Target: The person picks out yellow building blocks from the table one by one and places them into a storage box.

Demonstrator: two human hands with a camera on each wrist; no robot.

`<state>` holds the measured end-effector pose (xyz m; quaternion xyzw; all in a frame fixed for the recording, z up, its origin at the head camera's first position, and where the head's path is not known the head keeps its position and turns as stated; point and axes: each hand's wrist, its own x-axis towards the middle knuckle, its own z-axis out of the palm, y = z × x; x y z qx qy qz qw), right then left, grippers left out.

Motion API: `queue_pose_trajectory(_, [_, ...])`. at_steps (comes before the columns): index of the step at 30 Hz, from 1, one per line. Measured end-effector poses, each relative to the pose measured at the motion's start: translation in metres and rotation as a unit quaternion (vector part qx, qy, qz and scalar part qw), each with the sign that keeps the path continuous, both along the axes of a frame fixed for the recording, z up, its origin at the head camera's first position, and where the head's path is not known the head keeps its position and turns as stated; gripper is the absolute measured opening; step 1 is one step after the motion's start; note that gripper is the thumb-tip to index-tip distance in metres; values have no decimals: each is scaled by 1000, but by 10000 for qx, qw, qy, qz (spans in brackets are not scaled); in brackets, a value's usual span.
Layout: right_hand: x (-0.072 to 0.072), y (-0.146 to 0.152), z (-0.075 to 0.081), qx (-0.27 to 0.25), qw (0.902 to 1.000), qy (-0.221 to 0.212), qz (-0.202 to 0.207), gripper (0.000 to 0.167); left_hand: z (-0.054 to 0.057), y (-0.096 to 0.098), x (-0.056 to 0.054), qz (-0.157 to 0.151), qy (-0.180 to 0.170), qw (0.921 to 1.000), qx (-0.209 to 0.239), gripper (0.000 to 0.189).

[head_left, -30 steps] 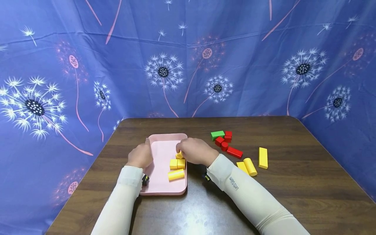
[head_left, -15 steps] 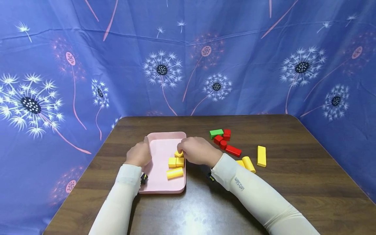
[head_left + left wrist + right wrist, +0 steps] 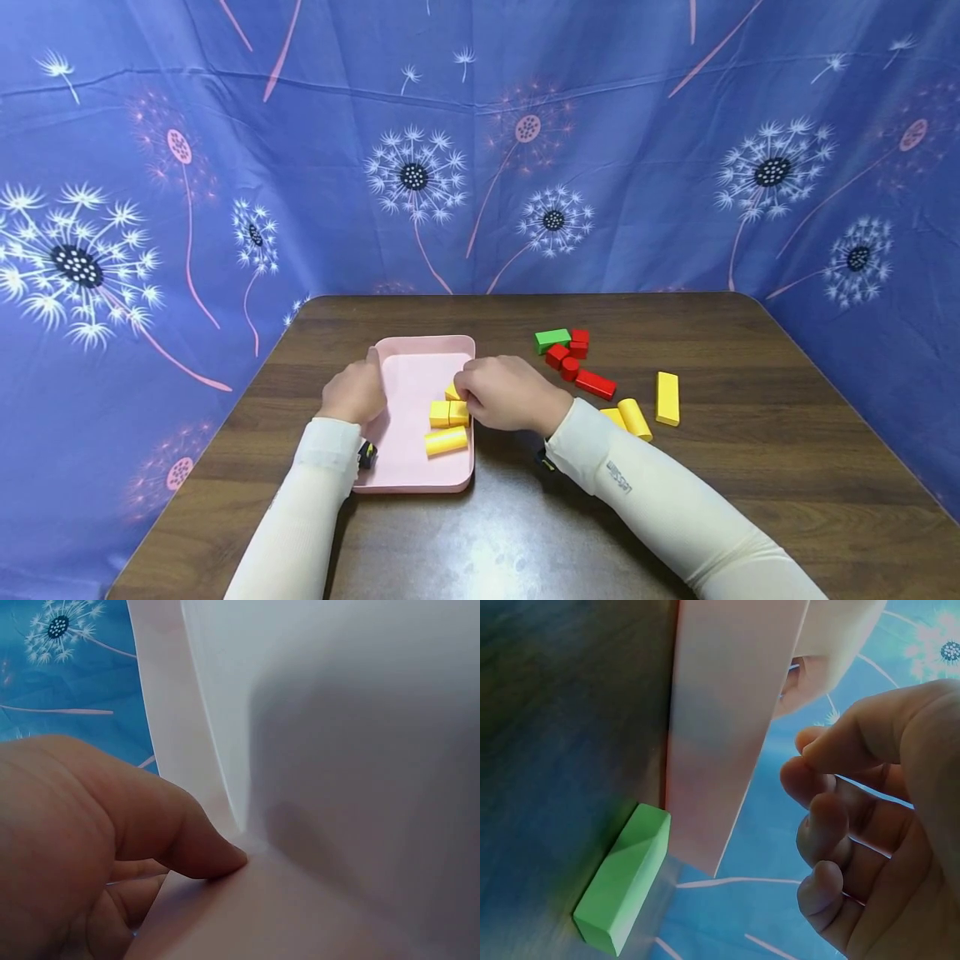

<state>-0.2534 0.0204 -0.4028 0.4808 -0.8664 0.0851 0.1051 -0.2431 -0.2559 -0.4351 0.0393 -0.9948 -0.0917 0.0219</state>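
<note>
"Left of centre in the head view, what is there?"

"A pink tray (image 3: 408,375) on a dark wooden table (image 3: 750,467). Towards its right side are four yellow things: a cylinder (image 3: 446,442) lowest in the frame, two small blocks (image 3: 440,414) side by side above it, and a piece (image 3: 452,392) partly hidden by the right hand (image 3: 510,392)."

"How far along does it look?"

"Partway, I would judge: four yellow pieces are in, three are out. Those three lie right of centre: a second cylinder (image 3: 635,419), a flat block (image 3: 613,416) beside it, partly covered by the white right sleeve (image 3: 667,508), and a long block (image 3: 667,398) farther right. Higher up are a green block (image 3: 552,341) and a cluster of red pieces (image 3: 596,383); whether those belong in the tray, I cannot tell."

"And the arms?"

"From the bottom edge the left forearm (image 3: 300,500) rises, and the left hand (image 3: 355,393) pinches the tray's left wall, thumb on one face, fingers behind. From the lower right, the other arm slants in, its hand at the tray's right edge. In the right wrist view, thumb and forefinger tips press together, the other fingers are curled, and nothing shows between them."
</note>
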Motion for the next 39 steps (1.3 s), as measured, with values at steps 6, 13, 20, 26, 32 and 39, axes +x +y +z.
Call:
queue_pose_trajectory(6, [3,6,-3,-52,9999,88,22,14,1,1,2,3,70,10000,-7,67])
queue_pose_trajectory(13, [9,13,-5,-103,9999,60,13,17,0,-2,-1,42,-6,10000,-5,68])
queue_pose_trajectory(20, [15,18,-4,-142,9999,4,22,12,-1,-3,-2,25,-86,10000,7,69])
queue_pose_trajectory(26, [15,27,-5,-178,9997,159,-29,16,-1,-2,-2,8,-102,9999,29,71])
queue_pose_trajectory(32, [18,33,-4,-122,9998,79,-136,20,0,-1,-2,-16,-106,9999,39,70])
queue_pose_trajectory(39, [19,42,-8,-36,9995,-10,-328,16,0,-1,0,-30,-59,10000,17,70])
